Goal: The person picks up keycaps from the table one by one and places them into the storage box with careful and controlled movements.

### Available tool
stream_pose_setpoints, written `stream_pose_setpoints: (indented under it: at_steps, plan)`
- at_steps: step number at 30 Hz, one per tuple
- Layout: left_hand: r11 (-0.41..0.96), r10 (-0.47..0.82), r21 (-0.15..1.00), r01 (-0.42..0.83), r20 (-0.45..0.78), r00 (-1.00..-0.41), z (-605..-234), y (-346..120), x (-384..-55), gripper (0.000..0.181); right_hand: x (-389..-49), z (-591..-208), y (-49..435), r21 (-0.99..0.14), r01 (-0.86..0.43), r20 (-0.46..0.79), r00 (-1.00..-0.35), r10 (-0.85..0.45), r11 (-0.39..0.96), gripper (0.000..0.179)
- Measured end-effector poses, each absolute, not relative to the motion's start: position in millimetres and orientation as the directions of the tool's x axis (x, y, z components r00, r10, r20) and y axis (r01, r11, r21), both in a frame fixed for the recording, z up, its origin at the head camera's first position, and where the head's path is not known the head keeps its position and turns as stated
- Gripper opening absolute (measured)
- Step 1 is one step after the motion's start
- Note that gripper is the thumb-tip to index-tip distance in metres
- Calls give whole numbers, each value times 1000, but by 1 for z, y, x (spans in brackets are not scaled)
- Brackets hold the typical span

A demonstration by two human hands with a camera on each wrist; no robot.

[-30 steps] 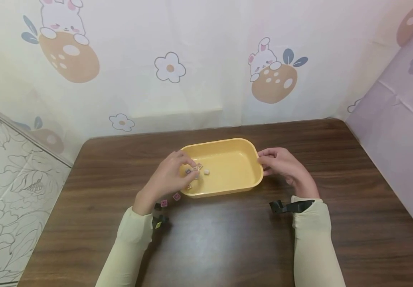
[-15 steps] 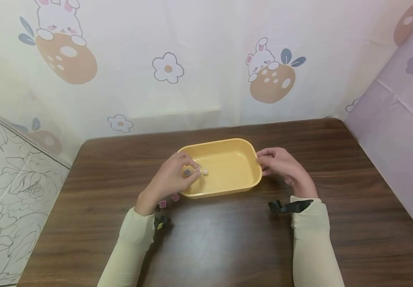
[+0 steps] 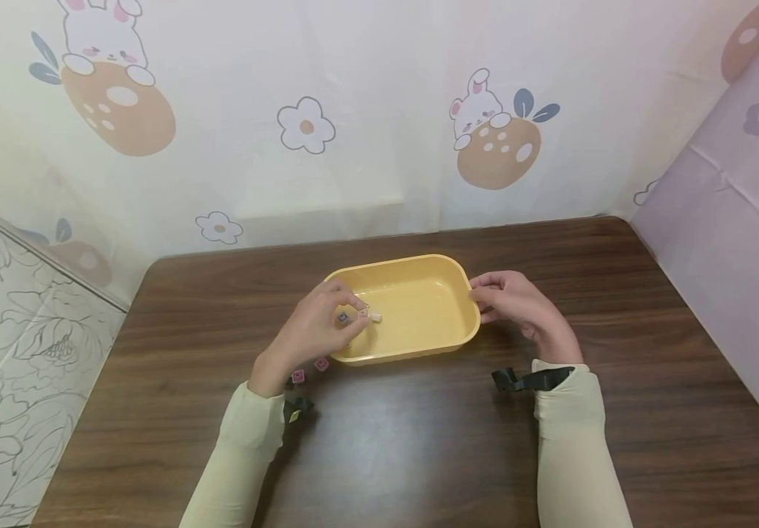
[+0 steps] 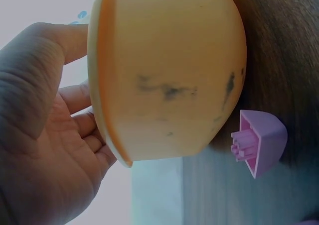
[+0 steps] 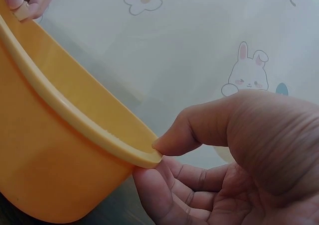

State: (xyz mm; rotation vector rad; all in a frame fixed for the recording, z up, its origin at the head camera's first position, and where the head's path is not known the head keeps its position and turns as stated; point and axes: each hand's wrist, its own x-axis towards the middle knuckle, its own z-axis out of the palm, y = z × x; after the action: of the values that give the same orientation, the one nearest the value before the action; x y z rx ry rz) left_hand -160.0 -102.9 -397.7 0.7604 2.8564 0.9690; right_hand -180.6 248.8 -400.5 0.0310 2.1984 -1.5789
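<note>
A yellow plastic tray (image 3: 419, 315) stands on the table. Over its left end, my left hand (image 3: 313, 323) pinches a pale keycap (image 5: 21, 11) between thumb and fingertip. Inside the tray near those fingers lie a bluish keycap (image 3: 343, 317) and a small white piece (image 3: 377, 317); the hand hides part of that corner. My right hand (image 3: 518, 304) grips the tray's right rim, thumb on top and fingers beneath. Outside the tray, by the left wrist, are two pink keycaps (image 3: 322, 364); the left wrist view shows one pink keycap (image 4: 264, 140) tipped over, its stem exposed.
The dark wooden table (image 3: 405, 447) meets a patterned wall covering (image 3: 379, 169) at the back. A black strap (image 3: 534, 380) is on the right wrist. Near the left wrist, a small yellow-green piece (image 3: 295, 416) shows beside black wrist gear.
The left fingertips have shifted slightly right, and the pinched keycap now shows more clearly between them. The right hand keeps its hold on the rim. The head view has shifted slightly.
</note>
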Motion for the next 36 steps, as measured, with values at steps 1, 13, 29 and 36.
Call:
stream_pose_setpoints:
  at_steps: [1, 13, 29, 36]
  plan:
    - [685, 461, 579, 442, 125, -878, -398, -103, -160, 20, -181, -400, 249, -898, 263, -355, -907, -228, 353, 48]
    - [689, 456, 582, 432, 114, -882, -396, -106, -158, 25, -181, -402, 248, -891, 263, -359, -907, -220, 369, 48]
    - [718, 395, 593, 365, 84, -915, -387, -118, -150, 32, -182, -401, 248, -886, 252, -356, -907, -224, 390, 48]
    - [742, 369, 573, 349, 86, -925, -384, -126, -146, 31, -182, -403, 249, -883, 252, -361, -903, -232, 396, 50]
